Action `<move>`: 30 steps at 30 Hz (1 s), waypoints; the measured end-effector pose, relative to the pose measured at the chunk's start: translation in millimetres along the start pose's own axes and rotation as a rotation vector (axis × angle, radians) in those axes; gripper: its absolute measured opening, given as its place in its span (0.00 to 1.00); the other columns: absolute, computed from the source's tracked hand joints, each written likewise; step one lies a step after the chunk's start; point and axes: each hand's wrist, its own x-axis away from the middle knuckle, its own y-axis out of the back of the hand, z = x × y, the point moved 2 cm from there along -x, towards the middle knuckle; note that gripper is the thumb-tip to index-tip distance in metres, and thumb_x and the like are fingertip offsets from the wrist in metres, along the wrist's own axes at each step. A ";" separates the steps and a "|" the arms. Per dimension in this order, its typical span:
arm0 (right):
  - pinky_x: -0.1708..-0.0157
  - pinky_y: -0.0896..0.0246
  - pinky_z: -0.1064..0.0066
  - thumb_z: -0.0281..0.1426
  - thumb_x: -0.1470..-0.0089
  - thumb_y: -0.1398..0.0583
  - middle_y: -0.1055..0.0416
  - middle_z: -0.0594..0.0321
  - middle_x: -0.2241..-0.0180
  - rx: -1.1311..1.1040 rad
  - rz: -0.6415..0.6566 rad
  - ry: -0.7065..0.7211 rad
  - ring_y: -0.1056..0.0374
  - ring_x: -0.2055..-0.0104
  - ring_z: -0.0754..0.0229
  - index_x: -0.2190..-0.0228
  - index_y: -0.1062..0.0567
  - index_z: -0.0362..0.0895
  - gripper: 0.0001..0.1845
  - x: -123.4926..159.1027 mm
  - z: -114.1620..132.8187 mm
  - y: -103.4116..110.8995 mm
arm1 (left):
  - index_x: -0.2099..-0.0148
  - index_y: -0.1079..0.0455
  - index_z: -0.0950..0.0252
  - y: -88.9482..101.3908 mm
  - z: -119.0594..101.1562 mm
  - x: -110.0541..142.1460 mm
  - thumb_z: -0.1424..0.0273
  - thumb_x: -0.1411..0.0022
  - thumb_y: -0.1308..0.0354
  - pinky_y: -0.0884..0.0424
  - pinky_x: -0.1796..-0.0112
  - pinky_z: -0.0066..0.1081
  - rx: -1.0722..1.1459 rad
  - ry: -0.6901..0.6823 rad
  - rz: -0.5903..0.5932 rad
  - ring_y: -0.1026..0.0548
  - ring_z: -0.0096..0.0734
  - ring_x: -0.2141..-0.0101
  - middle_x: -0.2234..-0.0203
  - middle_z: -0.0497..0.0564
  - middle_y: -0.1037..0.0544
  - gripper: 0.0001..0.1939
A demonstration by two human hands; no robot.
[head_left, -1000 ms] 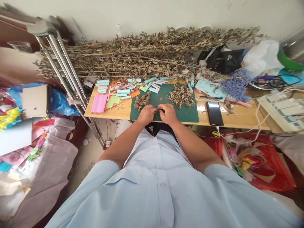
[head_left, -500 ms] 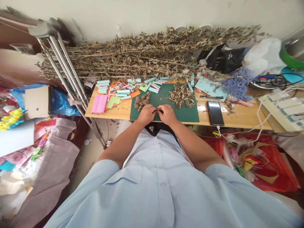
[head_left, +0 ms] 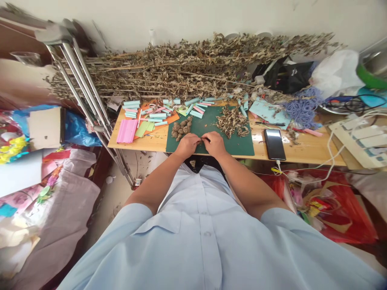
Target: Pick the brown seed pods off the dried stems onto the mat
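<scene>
The left hand (head_left: 187, 146) and right hand (head_left: 215, 145) sit together at the near edge of the green mat (head_left: 238, 147), their wrists just past that edge, over the table (head_left: 266, 155). Their fingers are drawn in narrow, the fingertips (head_left: 199, 141) meeting at the middle. A dark bit (head_left: 204, 139) shows right at those fingertips, too small to name, and the frame doesn't settle which hand grips it.

Just left of the fingers, on the mat, lies a heap of brown buds (head_left: 180, 129). Dried leaves (head_left: 231, 123) sit farther along the mat, with bare green between them and the hands. Beyond the mat's far edge, dried stems (head_left: 181, 66) stretch across the table. Blue tubes (head_left: 157, 115) and pink paper (head_left: 127, 131) lie left of the mat, and a phone (head_left: 274, 144) lies right of it, with open tabletop between.

Against a second ago, the hands hold nearly the same place, fingertips still together, and the buds and leaves have not visibly moved.
</scene>
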 end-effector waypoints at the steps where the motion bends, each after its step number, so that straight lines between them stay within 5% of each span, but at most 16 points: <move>1: 0.51 0.33 0.56 0.26 0.42 0.40 0.21 0.58 0.63 0.007 0.012 0.028 0.28 0.56 0.49 0.66 0.22 0.48 0.07 0.3 1.0 0.5 | 0.58 0.22 0.63 0.0 -0.3 0.1 0.75 0.33 0.46 0.28 0.52 0.38 0.000 0.014 -0.016 0.25 0.37 0.58 0.62 0.54 0.20 0.10; 7: 0.50 0.34 0.54 0.29 0.41 0.39 0.21 0.56 0.60 -0.005 0.030 0.105 0.28 0.56 0.49 0.60 0.21 0.47 0.08 4.0 4.0 4.5 | 0.60 0.23 0.65 2.4 -3.6 -1.0 0.72 0.35 0.42 0.29 0.53 0.40 -0.107 0.076 -0.069 0.26 0.40 0.58 0.64 0.56 0.22 0.06; 19: 0.50 0.33 0.55 0.25 0.43 0.40 0.20 0.58 0.62 -0.010 0.007 0.082 0.27 0.56 0.49 0.59 0.24 0.47 0.10 4.1 2.0 0.7 | 0.51 0.23 0.67 2.9 -5.6 -3.0 0.72 0.33 0.46 0.31 0.52 0.41 -0.190 0.037 0.083 0.26 0.42 0.57 0.61 0.59 0.22 0.13; 25: 0.52 0.33 0.54 0.29 0.43 0.37 0.19 0.58 0.64 0.011 -0.049 0.023 0.27 0.58 0.48 0.60 0.22 0.47 0.08 2.6 -4.4 -0.5 | 0.57 0.21 0.66 2.1 -6.0 -6.4 0.68 0.33 0.43 0.31 0.53 0.40 -0.173 0.057 0.087 0.26 0.40 0.60 0.65 0.57 0.22 0.10; 30: 0.51 0.36 0.54 0.28 0.41 0.41 0.19 0.59 0.62 0.045 0.058 0.110 0.27 0.55 0.49 0.65 0.19 0.48 0.09 1.5 1.1 5.1 | 0.60 0.21 0.66 0.4 -5.6 -6.2 0.69 0.33 0.43 0.31 0.54 0.40 -0.176 0.094 0.067 0.26 0.40 0.59 0.65 0.57 0.22 0.10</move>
